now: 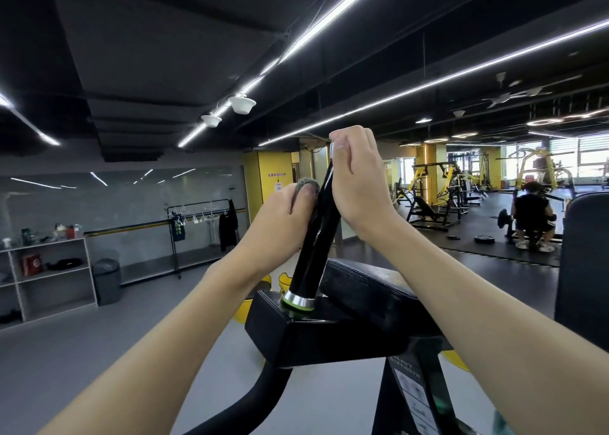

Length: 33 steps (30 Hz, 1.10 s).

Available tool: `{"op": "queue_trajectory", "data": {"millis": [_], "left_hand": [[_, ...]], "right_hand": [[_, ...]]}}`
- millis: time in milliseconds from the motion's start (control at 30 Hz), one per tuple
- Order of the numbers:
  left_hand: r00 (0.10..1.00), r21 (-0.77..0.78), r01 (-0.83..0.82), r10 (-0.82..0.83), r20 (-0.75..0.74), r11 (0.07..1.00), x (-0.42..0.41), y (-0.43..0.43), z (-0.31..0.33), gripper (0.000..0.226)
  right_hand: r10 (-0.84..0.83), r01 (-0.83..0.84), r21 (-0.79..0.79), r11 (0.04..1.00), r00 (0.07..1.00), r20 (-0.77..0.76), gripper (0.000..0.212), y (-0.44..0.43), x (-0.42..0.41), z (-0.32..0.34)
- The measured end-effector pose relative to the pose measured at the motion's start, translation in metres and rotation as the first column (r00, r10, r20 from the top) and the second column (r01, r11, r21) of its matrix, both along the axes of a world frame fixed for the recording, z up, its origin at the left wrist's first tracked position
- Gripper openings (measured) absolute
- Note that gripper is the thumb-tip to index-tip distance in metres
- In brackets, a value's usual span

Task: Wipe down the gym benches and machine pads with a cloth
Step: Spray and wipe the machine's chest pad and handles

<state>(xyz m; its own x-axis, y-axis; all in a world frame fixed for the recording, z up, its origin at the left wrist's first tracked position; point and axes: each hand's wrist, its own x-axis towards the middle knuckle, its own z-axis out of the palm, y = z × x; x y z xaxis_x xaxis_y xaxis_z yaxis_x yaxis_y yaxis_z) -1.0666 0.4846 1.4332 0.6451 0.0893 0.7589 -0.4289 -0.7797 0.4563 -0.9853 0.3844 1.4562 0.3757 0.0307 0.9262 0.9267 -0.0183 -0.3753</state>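
Left hand (280,218) pressing cloth (307,184), right (359,184) gripping handle (319,240)

Pink txt on far yellow wall panel (271,166): too small to read. Pale lettering on near black metal machine frame (407,369): blurred, illegible.

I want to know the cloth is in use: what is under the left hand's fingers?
A bunched grey cloth, which the left hand presses against the black handle grip. Most of the cloth is hidden by that hand.

The left hand (280,217) hides most of the cloth (307,182).
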Motion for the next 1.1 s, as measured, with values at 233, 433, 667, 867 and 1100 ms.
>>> {"op": "queue_trajectory", "data": {"millis": [233,433,667,867,1100], "left_hand": [[0.980,0.177,-0.072,0.103,-0.172,0.981,-0.023,0.022,-0.025,0.034],[0.927,0.409,-0.190,0.301,-0.226,0.892,-0.054,0.026,-0.014,0.028],[0.980,0.368,-0.195,0.169,0.101,0.909,-0.024,-0.023,0.000,0.013],[0.990,0.178,-0.131,0.139,-0.036,0.975,-0.057,-0.021,-0.010,0.026],[0.942,0.046,0.073,-0.054,-0.333,0.996,-0.056,-0.058,0.034,0.078]], "right_hand": [[0.016,-0.016,-0.017,1.000,1.000,-0.006,0.023,-0.003,-0.003,0.001],[0.129,-0.128,0.017,0.992,0.985,-0.118,0.024,-0.005,-0.010,0.003],[0.237,-0.263,-0.100,0.960,0.946,-0.219,0.043,-0.032,-0.019,-0.011],[0.070,-0.047,-0.245,0.968,0.994,0.085,0.049,-0.053,-0.047,-0.078],[0.279,-0.273,0.110,0.956,0.959,-0.046,0.030,-0.046,-0.049,-0.063]]}}
